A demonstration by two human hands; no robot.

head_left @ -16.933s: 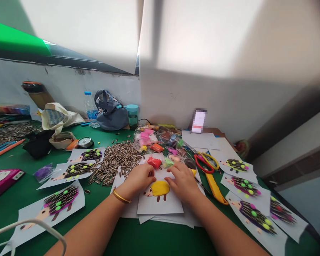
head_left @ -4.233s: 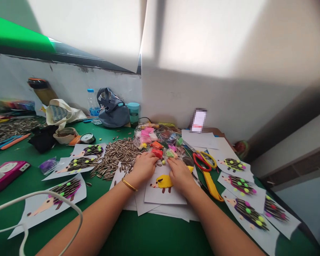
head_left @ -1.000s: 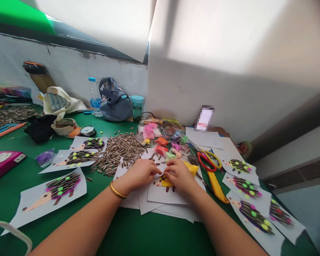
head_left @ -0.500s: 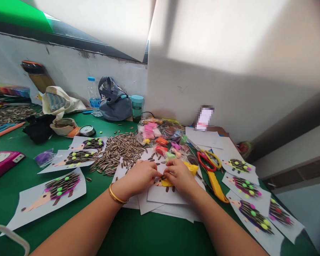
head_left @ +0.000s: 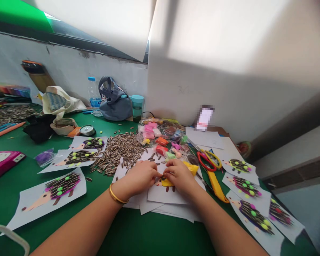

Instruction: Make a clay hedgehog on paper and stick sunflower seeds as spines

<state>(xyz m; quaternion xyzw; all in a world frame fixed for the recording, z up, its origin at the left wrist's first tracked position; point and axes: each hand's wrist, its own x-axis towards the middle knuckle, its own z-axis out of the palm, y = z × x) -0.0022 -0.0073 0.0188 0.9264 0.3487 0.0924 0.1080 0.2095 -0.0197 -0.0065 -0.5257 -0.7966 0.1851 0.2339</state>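
Both hands meet over a white sheet (head_left: 165, 197) bearing a yellow clay hedgehog body (head_left: 166, 182) with small brown feet. My left hand (head_left: 144, 175), with a gold bangle at its wrist, has thumb and fingertips pressed together at the body's upper left edge. From the right, my right hand (head_left: 180, 175) reaches in, its fingers bent and closed at a dark seed (head_left: 163, 177) on the yellow clay. Which fingertips grip the seed is too small to tell. A heap of striped sunflower seeds (head_left: 122, 149) lies to the left.
Bagged coloured clay (head_left: 160, 133) sits behind my hands. Red-handled scissors (head_left: 206, 161) and a yellow cutter (head_left: 217, 186) lie to the right. Hedgehog pictures (head_left: 53, 192) flank both sides. A blue bag (head_left: 116, 106), bottle (head_left: 95, 101) and cup (head_left: 137, 106) stand along the wall.
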